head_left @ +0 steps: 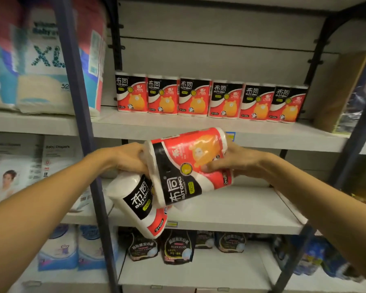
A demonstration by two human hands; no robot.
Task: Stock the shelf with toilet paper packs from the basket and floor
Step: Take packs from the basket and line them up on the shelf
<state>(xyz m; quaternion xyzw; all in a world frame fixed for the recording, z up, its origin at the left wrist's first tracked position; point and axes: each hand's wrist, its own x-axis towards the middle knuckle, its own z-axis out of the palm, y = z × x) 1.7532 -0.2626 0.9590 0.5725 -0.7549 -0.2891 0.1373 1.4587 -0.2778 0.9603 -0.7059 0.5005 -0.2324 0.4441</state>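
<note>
A: How many packs are already on the shelf (199, 127)?

B: Six, standing upright in one row (211, 99) at the back, side by side and touching, labels facing out.

A: And in the hands?

B: Two packs. The left hand (131, 157) has its grip curled around the top ends of both, as far as I can tell. The lower pack (140, 205) hangs from it, tilted, bottom end pointing down and right. The upper pack (188, 166) lies nearly on its side, and the right hand (230, 161) grips its far end, thumb pressed on the orange label.

A: Where are they relative to the shelf?

B: In front of it and below its front edge, in the air, touching each other.

A: Room to set them down?

B: The whole front strip of the shelf before the row is bare. To the right of the row stands a brown box (338, 92); to the left, past the dark upright post (78, 106), are big nappy bags (42, 60). The middle shelf (241, 208) behind the packs shows bare board too.

A: Lower down?

B: Four dark pouches (178, 246) on the bottom level, with blue-and-white packs (76, 248) to their left.
</note>
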